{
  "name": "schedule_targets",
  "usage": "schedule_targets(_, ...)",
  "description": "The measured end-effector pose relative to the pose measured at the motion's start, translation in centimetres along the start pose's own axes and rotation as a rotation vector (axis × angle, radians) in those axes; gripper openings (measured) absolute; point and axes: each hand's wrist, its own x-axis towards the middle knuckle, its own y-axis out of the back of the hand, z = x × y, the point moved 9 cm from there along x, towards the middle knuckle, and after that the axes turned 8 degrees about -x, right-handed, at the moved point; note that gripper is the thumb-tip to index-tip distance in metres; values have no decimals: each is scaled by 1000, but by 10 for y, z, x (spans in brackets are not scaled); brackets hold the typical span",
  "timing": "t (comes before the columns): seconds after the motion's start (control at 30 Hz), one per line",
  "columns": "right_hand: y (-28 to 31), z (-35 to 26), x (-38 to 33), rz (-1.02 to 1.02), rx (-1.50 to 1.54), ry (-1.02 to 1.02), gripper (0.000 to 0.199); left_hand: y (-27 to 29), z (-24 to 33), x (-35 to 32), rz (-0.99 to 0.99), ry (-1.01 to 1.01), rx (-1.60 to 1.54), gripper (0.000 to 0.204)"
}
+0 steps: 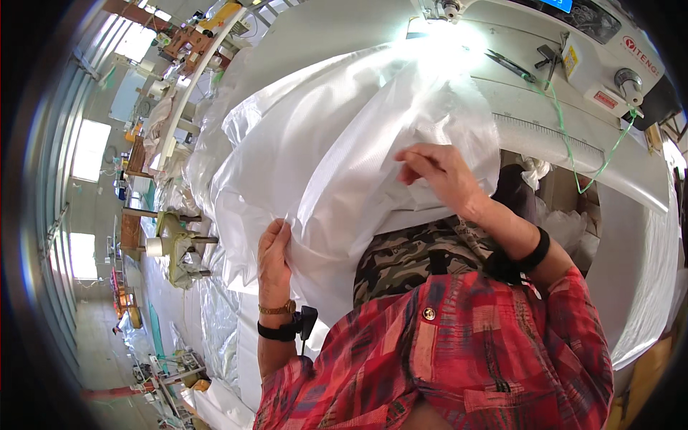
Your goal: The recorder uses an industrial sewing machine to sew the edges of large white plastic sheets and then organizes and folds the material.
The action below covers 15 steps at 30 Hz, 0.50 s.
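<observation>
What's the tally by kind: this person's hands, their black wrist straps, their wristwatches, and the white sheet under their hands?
Hands: 2, left hand and right hand
Black wrist straps: 2
Wristwatch: 1
White sheet: 1
Total: 6

wht shiny sheet (pixel 287 158) | thin, creased, loosely folded | far end on surface (pixel 308 32), in brt glare | rest draped dwn twd lap (pixel 423 254)
</observation>
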Motion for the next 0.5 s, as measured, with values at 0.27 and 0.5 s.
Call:
schedule_targets(0.27,-73,13,5,-77,391,-251,19,-4,28,-30,145,-77,-85,16)
schedule_targets(0.5,-84,10,-6,-132,614,-319,22,-12,31,-33,101,-66,-53,15)
